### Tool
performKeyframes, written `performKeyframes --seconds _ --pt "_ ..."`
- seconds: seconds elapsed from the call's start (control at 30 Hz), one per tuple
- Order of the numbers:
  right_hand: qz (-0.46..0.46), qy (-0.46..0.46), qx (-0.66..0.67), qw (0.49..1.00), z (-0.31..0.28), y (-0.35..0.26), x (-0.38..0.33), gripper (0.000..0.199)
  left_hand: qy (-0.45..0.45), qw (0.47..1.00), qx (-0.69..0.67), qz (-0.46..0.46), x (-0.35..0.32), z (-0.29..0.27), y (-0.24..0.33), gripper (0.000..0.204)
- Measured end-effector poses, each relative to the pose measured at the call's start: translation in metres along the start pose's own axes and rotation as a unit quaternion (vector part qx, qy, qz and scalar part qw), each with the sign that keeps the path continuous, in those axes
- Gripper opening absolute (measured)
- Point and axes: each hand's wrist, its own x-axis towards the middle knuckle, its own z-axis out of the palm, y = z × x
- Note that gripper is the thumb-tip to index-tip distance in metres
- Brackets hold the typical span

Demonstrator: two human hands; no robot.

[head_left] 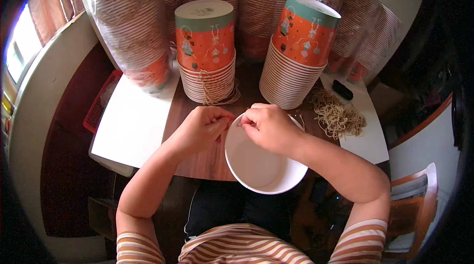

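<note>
A white-lined paper bucket [256, 160] lies tilted at the table's front edge, its open mouth facing me. My right hand [269, 126] reaches over the bucket's upper rim, thumb and fingers pinched together just inside the wall. Whatever the pinch holds is too small to make out. Close by on the left, my left hand [210, 123] is closed at the outer side of the same rim. Its fingertips are partly hidden, and so is anything between them. A short bit of twine [302, 122] shows beyond the bucket on the right.
Two upside-down stacks of orange-and-green paper buckets, a left stack [206, 52] and a right stack [301, 52], stand behind my hands. Twine loops [217, 91] hang on the left one. A twine heap [338, 116] and a black object [342, 90] lie right. Plastic-wrapped bucket stacks [128, 27] line the back.
</note>
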Motion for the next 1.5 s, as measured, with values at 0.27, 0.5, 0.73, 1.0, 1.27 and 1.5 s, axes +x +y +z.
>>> performKeyframes --seconds 0.27,0.5,0.73,1.0,1.27,1.5 --pt "0.021 0.013 -0.024 0.999 0.001 0.001 0.0 0.009 -0.014 1.0 -0.004 -0.01 0.001 -0.002 0.002 0.021" --pt "0.033 0.008 -0.011 0.999 0.005 -0.002 0.001 0.011 -0.027 1.0 -0.005 -0.01 0.001 -0.004 0.004 0.021" --pt "0.081 0.016 0.009 0.997 0.005 -0.006 0.003 0.013 -0.053 0.999 0.004 0.006 0.006 -0.006 -0.001 0.021" --pt "0.101 0.012 0.043 0.994 0.007 -0.007 0.002 0.013 -0.064 0.994 0.084 0.021 0.007 -0.009 0.009 0.017" --pt "0.218 -0.075 0.137 0.963 -0.025 -0.019 -0.001 0.02 -0.057 0.998 -0.013 -0.019 0.001 -0.003 -0.006 0.017" --pt "0.176 -0.072 0.062 0.98 -0.082 -0.076 -0.051 0.013 -0.08 0.907 -0.402 -0.097 -0.031 0.001 -0.049 0.009"
